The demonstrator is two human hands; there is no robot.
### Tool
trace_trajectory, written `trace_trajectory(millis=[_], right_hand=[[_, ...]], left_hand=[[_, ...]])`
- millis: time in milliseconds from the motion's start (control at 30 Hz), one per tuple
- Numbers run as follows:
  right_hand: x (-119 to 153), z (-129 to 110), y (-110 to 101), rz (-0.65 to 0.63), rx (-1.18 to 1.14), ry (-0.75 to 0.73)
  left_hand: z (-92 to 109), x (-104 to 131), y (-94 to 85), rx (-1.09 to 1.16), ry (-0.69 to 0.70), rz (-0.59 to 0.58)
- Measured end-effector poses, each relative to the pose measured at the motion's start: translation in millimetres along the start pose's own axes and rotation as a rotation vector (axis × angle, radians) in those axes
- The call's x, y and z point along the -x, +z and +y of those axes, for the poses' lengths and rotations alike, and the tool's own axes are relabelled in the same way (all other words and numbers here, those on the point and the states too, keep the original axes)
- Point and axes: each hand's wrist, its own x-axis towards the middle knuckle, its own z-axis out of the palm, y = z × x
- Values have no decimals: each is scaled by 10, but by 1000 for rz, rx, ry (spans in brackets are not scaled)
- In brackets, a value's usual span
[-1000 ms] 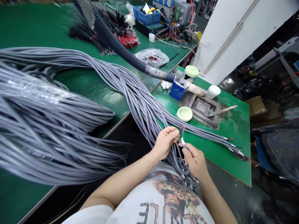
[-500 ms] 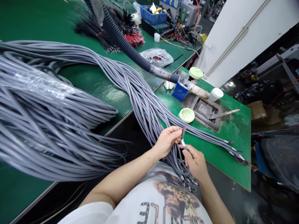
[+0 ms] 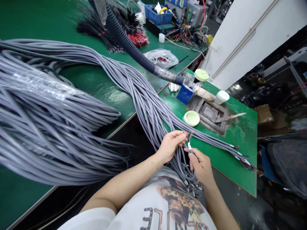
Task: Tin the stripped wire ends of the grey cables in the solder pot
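My right hand (image 3: 200,162) pinches a grey cable (image 3: 190,151) just below its white-wrapped end. Thin coloured wires (image 3: 190,136) fan upward out of that end. Left of them, my left hand (image 3: 173,143) is closed, thumb against forefinger, with what seems to be one or more of the thin wires at its fingertips. Behind both hands runs a long bundle of grey cables (image 3: 144,95), coming from the left. Some of its stripped ends (image 3: 247,163) lie on the green board at the right; others hang by my shirt.
A soldering pot (image 3: 211,113) with a flat blade (image 3: 231,117) across it is set in the green board (image 3: 237,140). Near it are a pale green dish (image 3: 191,118), a white cup (image 3: 222,96) and an extraction hose (image 3: 144,60). A thick cable coil (image 3: 59,121) covers the left bench.
The cable end in my right hand has shifted slightly right, so its wires stand a little farther from my left fingertips. My left hand has barely moved.
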Motion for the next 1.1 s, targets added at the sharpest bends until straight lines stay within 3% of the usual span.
trace_trajectory(millis=[167, 300, 533, 800, 1100], right_hand=[[8, 23, 6, 12, -8, 4], [-2, 35, 8, 14, 23, -14], [6, 13, 2, 15, 55, -30], [-147, -165, -91, 27, -203, 39], [-250, -182, -40, 283, 44, -146]], left_hand=[[-40, 18, -6, -68, 141, 26], [46, 35, 33, -231, 252, -8], [158, 16, 45, -360, 252, -3], [-24, 76, 57, -264, 179, -19], [-66, 108, 61, -161, 206, -11]])
